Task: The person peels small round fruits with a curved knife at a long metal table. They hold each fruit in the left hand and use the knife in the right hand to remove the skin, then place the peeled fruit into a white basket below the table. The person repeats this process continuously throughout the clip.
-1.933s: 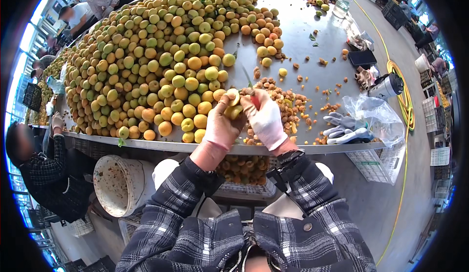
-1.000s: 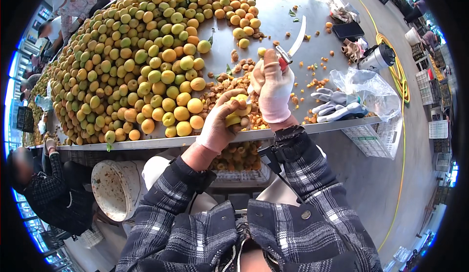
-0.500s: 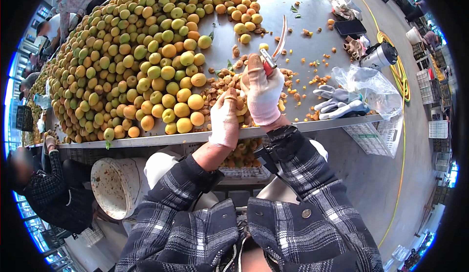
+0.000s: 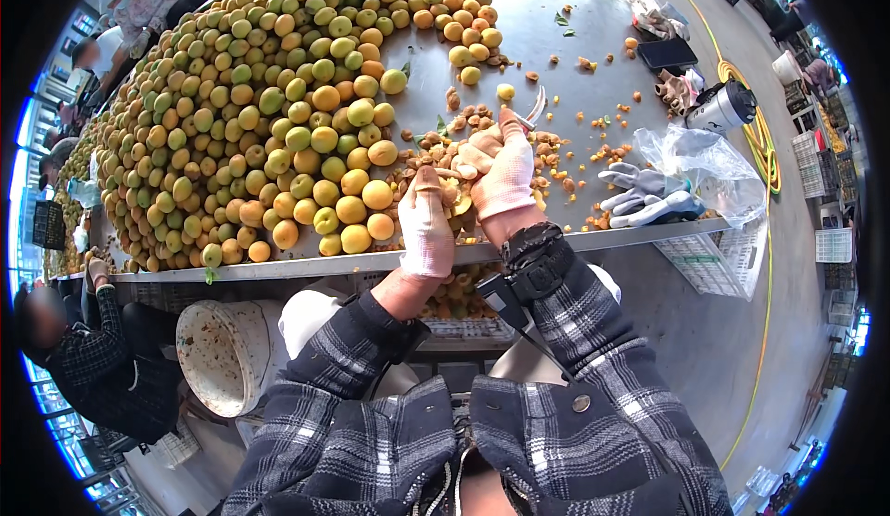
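Note:
My left hand [image 4: 428,229], in a pale glove with brown-stained fingertips, is closed on a yellow apricot [image 4: 461,203] that shows partly between my hands. Against its other side sits my right hand [image 4: 505,178], gloved too. A slim curved knife [image 4: 538,106] juts from my right fist beyond the thumb; its handle is hidden. Around my fingers lies a heap of brown pits and scraps [image 4: 436,156] on the metal table [image 4: 528,25]. Whole green-yellow apricots [image 4: 250,117] are piled to the left. A crate [image 4: 464,328] below the table edge holds more fruit.
Grey gloves [image 4: 649,196], a clear plastic bag [image 4: 705,168], a phone [image 4: 667,52] and a white-and-black cup [image 4: 723,106] lie on the right. A dirty white bucket [image 4: 218,354] stands at my left, near a seated person [image 4: 102,358]. A yellow hose [image 4: 765,145] runs along the floor.
My right hand has turned, so the knife's blade, which pointed up and away, now looks foreshortened and lower. Yellow apricot flesh has come into sight between my hands.

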The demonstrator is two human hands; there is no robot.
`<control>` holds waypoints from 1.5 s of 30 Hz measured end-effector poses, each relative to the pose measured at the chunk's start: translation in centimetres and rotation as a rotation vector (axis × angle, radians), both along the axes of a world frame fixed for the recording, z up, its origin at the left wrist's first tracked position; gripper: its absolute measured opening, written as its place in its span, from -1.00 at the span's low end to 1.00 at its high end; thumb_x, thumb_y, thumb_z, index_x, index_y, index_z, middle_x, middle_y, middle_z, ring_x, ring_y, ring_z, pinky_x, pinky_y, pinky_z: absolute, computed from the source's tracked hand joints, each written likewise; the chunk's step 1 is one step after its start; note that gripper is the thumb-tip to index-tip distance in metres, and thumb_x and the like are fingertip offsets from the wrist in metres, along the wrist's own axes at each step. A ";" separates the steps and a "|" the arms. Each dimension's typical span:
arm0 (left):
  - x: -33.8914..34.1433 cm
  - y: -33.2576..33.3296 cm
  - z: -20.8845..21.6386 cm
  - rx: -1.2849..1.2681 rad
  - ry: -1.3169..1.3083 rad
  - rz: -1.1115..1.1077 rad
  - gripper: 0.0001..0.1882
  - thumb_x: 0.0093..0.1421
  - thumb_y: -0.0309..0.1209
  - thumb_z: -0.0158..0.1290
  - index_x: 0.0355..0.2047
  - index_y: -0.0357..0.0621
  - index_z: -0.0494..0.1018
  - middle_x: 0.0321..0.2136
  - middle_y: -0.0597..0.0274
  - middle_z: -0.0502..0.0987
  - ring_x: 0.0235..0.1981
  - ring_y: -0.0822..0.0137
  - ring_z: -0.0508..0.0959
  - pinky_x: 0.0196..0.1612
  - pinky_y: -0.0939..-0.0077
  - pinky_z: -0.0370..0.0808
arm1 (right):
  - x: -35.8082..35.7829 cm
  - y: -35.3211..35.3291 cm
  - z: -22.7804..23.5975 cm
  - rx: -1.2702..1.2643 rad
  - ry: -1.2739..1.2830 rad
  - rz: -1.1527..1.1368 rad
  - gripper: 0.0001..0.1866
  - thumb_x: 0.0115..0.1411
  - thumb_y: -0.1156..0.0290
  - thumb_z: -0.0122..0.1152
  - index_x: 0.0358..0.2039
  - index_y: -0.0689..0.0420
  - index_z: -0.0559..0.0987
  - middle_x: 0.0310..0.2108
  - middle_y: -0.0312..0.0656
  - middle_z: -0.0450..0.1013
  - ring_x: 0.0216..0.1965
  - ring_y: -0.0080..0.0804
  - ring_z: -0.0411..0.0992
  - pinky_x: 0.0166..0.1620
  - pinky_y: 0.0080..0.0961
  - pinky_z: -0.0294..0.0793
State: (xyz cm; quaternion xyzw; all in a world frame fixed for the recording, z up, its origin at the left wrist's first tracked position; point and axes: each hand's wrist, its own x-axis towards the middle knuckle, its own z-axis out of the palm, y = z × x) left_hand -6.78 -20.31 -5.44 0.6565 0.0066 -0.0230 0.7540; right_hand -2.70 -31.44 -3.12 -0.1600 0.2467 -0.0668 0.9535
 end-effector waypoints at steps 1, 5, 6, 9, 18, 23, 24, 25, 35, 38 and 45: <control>-0.1 0.0 -0.2 -0.033 0.022 0.006 -0.60 0.42 -0.05 -0.20 -0.30 -0.12 0.38 -0.41 0.39 0.40 -0.35 0.58 0.35 -0.35 0.63 0.37 | 0.0 0.1 -0.1 0.029 -0.003 0.010 -0.53 0.31 0.02 0.06 -0.67 -0.15 0.15 -0.78 -0.53 -0.06 -0.81 -0.60 -0.04 -0.71 -0.51 0.03; 0.1 0.6 -2.2 -0.202 0.121 0.023 -0.58 0.40 0.00 -0.21 -0.24 -0.09 0.40 -0.36 0.36 0.47 -0.39 0.53 0.45 -0.39 0.57 0.43 | 0.1 0.5 -0.1 0.082 0.005 0.041 -0.51 0.32 0.04 0.03 -0.69 -0.15 0.13 -0.79 -0.53 -0.06 -0.81 -0.60 -0.05 -0.71 -0.53 0.02; 0.1 0.2 -1.7 -0.260 0.155 0.014 -0.57 0.40 0.02 -0.20 -0.22 -0.08 0.40 -0.35 0.36 0.49 -0.40 0.51 0.48 -0.41 0.56 0.44 | 0.2 0.4 -0.1 0.095 0.021 0.040 -0.49 0.34 0.07 0.00 -0.72 -0.15 0.10 -0.79 -0.53 -0.07 -0.81 -0.61 -0.05 -0.71 -0.53 0.01; -0.3 -0.1 0.3 -0.510 0.358 -0.030 -0.56 0.36 0.07 -0.17 -0.19 -0.05 0.40 -0.37 0.36 0.53 -0.46 0.44 0.54 -0.51 0.53 0.46 | 0.2 0.6 -0.1 0.070 0.035 0.046 -0.48 0.36 0.10 -0.03 -0.74 -0.14 0.09 -0.79 -0.53 -0.08 -0.81 -0.62 -0.05 -0.71 -0.54 0.02; 2.8 2.6 2.5 -0.379 0.625 -0.242 -0.54 0.29 0.15 -0.08 -0.35 0.01 0.42 -0.56 0.36 0.49 -0.62 0.43 0.49 -0.71 0.65 0.29 | -1.5 -2.2 3.7 -0.737 -0.252 0.266 -0.65 0.25 0.15 0.25 -0.53 0.07 0.40 -0.67 -0.49 0.23 -0.65 -0.73 0.19 -0.57 -0.69 0.21; 3.0 3.0 3.9 -0.196 0.582 -0.317 -0.34 0.23 0.31 -0.19 -0.20 -0.06 0.45 -0.47 0.32 0.52 -0.52 0.42 0.55 -0.52 0.53 0.55 | -2.7 -2.6 2.5 -1.459 -0.434 0.664 -0.58 0.11 0.11 0.40 -0.17 0.18 0.60 -0.53 -0.43 0.39 -0.45 -0.69 0.26 -0.34 -0.62 0.37; 3.0 3.1 3.6 -0.212 0.580 -0.326 -0.34 0.23 0.31 -0.18 -0.19 -0.06 0.44 -0.46 0.31 0.52 -0.52 0.42 0.55 -0.51 0.52 0.56 | -2.6 -2.6 2.6 -1.434 -0.394 0.752 -0.56 0.11 0.09 0.39 -0.15 0.15 0.59 -0.53 -0.39 0.39 -0.44 -0.67 0.27 -0.34 -0.61 0.38; 3.0 3.4 3.0 -0.228 0.578 -0.334 -0.34 0.23 0.30 -0.18 -0.18 -0.07 0.44 -0.45 0.30 0.52 -0.51 0.42 0.55 -0.50 0.51 0.57 | -2.7 -2.6 2.5 -1.462 -0.401 0.724 -0.59 0.12 0.10 0.38 -0.19 0.17 0.59 -0.55 -0.38 0.39 -0.46 -0.66 0.27 -0.36 -0.60 0.38; 1.1 3.8 3.2 -0.228 0.314 -0.308 -0.64 0.43 -0.16 -0.22 -0.13 -0.20 0.41 -0.41 0.31 0.48 -0.50 0.50 0.44 -0.46 0.63 0.41 | -2.7 -1.8 2.7 -1.729 -0.455 0.549 -0.63 0.16 0.16 0.34 -0.42 0.23 0.47 -0.60 -0.18 0.42 -0.59 -0.44 0.39 -0.45 -0.49 0.41; 1.2 4.1 0.8 -0.154 0.092 -0.169 -0.60 0.44 -0.17 -0.24 0.00 -0.24 0.39 -0.35 0.29 0.49 -0.44 0.53 0.43 -0.39 0.67 0.41 | -2.6 -0.9 3.3 -1.660 -0.462 0.619 -0.59 0.15 0.11 0.35 -0.42 0.22 0.46 -0.61 -0.20 0.43 -0.59 -0.46 0.40 -0.45 -0.49 0.43; 0.6 2.8 4.2 -0.035 -0.096 -0.106 -0.57 0.36 -0.43 -0.14 0.21 -0.25 0.22 -0.10 0.26 0.43 -0.23 0.58 0.41 -0.19 0.70 0.42 | -2.5 0.2 1.3 -1.297 -0.399 0.358 -0.64 0.22 0.17 0.28 -0.39 0.26 0.49 -0.66 -0.26 0.31 -0.54 -0.62 0.24 -0.43 -0.55 0.35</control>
